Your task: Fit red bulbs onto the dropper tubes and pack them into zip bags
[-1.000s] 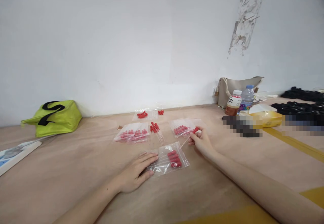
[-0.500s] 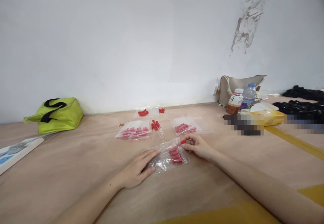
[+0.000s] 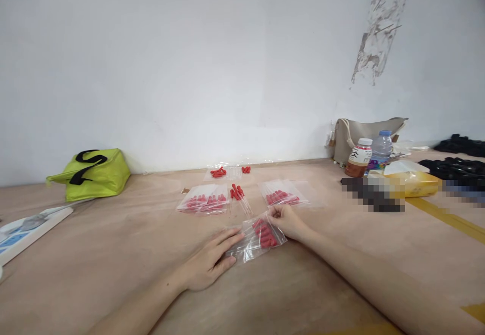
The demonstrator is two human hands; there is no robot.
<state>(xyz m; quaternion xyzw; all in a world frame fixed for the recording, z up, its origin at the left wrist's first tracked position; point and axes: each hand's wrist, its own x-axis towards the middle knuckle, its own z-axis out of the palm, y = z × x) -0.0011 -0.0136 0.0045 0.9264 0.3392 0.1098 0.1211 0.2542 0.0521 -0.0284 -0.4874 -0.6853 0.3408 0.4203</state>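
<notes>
A clear zip bag [image 3: 248,255] lies on the brown covered table, holding several glass droppers with red rubber bulbs [image 3: 265,235] side by side. My left hand [image 3: 212,258] rests flat over the left end of this bag, fingers stretched out. At its upper right edge, my right hand [image 3: 287,220] is closed, fingertips pinched on the plastic. Just beyond the bag are a few loose droppers [image 3: 238,193]. Filled bags of droppers lie to their left [image 3: 204,201] and right [image 3: 282,196].
Near the wall lies another clear bag with red bulbs [image 3: 219,172]. On the left are a lime-green bag [image 3: 98,176] and a white power strip [image 3: 34,231]. A brown drink bottle [image 3: 358,159], a water bottle [image 3: 382,148], a beige bag [image 3: 341,140] and a yellow packet [image 3: 413,183] stand right.
The dropper in my right fingers has gone into the bag among the others, and those fingers now pinch the bag's edge. My left hand stays on the bag. The view has shifted slightly.
</notes>
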